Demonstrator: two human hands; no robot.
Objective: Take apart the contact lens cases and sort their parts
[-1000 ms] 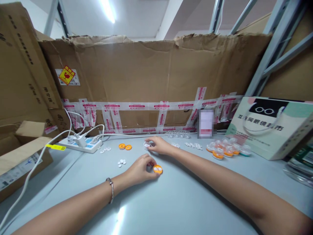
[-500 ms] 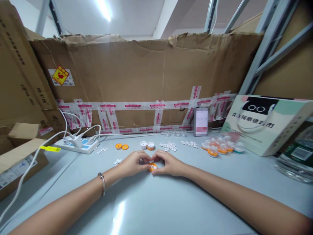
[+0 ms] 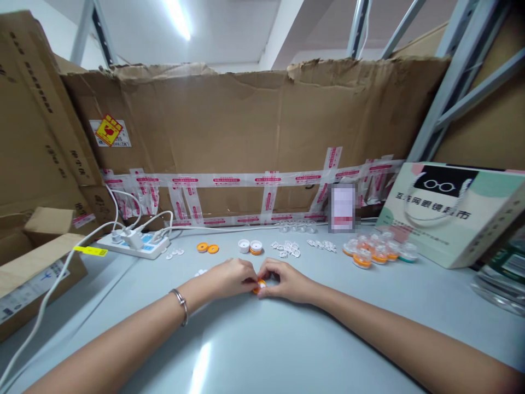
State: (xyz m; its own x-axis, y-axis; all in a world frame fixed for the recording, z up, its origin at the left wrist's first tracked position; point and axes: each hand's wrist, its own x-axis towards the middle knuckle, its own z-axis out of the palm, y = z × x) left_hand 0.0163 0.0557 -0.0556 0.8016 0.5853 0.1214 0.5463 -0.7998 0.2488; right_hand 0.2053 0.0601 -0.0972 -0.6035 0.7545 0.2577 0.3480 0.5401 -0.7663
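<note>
My right hand (image 3: 287, 282) grips the right side of a small round orange cap (image 3: 256, 289) between thumb and fingers. White shows inside the cap. My left hand (image 3: 237, 278) is closed at the cap's left edge, its fingertips pinched over the top; what they hold is hidden. Behind the hands sit two white round cups (image 3: 243, 246), one of them on an orange base. Two more orange discs (image 3: 202, 248) lie to the left. Small white discs (image 3: 200, 272) are partly covered by my left forearm.
Loose white parts (image 3: 286, 249) lie behind my right hand. Clear-domed orange pieces (image 3: 362, 258) cluster at the right, before a paper bag (image 3: 435, 213) and a large bottle (image 3: 504, 273). A power strip (image 3: 141, 245) with cables and an open carton (image 3: 39, 273) stand left.
My left fingers have curled in over the cap and now cover more of it. The right hand keeps its hold. The whole view has shifted slightly.
</note>
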